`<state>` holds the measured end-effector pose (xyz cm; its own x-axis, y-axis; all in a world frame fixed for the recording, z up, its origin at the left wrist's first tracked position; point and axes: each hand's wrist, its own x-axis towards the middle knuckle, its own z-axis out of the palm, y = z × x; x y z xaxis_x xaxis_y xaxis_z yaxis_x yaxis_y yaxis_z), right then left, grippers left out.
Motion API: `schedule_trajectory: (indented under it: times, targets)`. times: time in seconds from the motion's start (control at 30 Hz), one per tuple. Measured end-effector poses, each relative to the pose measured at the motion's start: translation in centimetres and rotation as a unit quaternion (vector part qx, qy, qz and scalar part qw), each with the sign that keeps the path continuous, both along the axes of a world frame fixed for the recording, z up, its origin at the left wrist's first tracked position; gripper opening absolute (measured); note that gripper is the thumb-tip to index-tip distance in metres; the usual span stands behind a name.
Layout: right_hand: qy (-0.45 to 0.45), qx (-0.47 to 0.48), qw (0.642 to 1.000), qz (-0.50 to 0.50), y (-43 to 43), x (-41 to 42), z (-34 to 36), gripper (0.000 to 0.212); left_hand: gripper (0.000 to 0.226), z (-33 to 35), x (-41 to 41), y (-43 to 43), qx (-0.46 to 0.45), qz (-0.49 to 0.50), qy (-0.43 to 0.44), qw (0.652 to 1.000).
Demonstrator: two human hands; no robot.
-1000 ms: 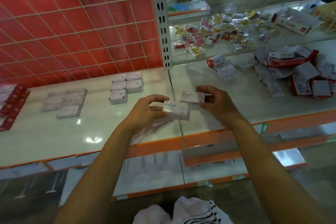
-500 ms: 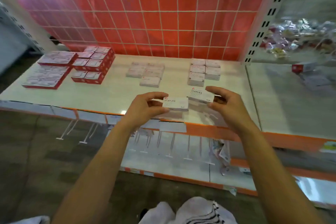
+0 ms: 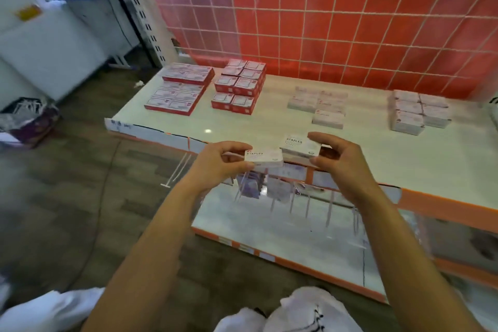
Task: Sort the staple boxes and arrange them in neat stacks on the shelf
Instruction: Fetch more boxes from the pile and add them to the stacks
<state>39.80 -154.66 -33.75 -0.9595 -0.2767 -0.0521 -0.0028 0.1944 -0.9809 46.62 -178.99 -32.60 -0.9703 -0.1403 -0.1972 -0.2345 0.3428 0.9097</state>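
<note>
My left hand (image 3: 219,160) pinches a white staple box (image 3: 265,158) at its left end, over the shelf's front edge. My right hand (image 3: 341,159) grips a second white staple box (image 3: 299,144) just to the right and slightly higher. On the white shelf (image 3: 269,127) stand sorted stacks: long red-edged boxes (image 3: 179,91) at far left, small red boxes (image 3: 241,86) beside them, flat white boxes (image 3: 319,104) in the middle, and taller white stacks (image 3: 417,110) at right.
A red panel behind a white wire grid (image 3: 336,16) backs the shelf. An orange front rail (image 3: 444,202) runs along its edge, with a lower shelf (image 3: 283,226) and hanging hooks below. A bag (image 3: 27,121) sits on the floor at left.
The view has swung left from the loose pile to the sorted stacks. Both hands carried their boxes along and still hold them side by side.
</note>
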Motion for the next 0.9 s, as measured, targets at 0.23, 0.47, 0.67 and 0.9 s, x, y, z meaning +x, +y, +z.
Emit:
schedule_trajectory:
  times: [0.23, 0.47, 0.67, 0.9]
  targets:
    - [0.003, 0.023, 0.999, 0.035, -5.0, -1.5, 0.3, 0.048, 0.041, 0.0, -0.4, -5.1, 0.015, 0.015, -0.008, 1.0]
    - [-0.008, 0.015, 0.998, 0.058, -10.5, -5.7, 0.3, 0.049, 0.042, 0.5, -3.5, -9.9, 0.008, 0.045, -0.011, 0.999]
    - [-0.057, -0.013, 0.998, 0.032, -12.1, -8.2, 0.4, 0.05, 0.042, 0.2, -6.9, -11.5, -0.006, 0.024, -0.01, 1.0]
    - [-0.11, -0.047, 0.992, -0.027, -12.7, -8.2, 0.2, 0.05, 0.04, 0.0, -10.2, -12.1, -0.054, -0.066, -0.018, 0.996]
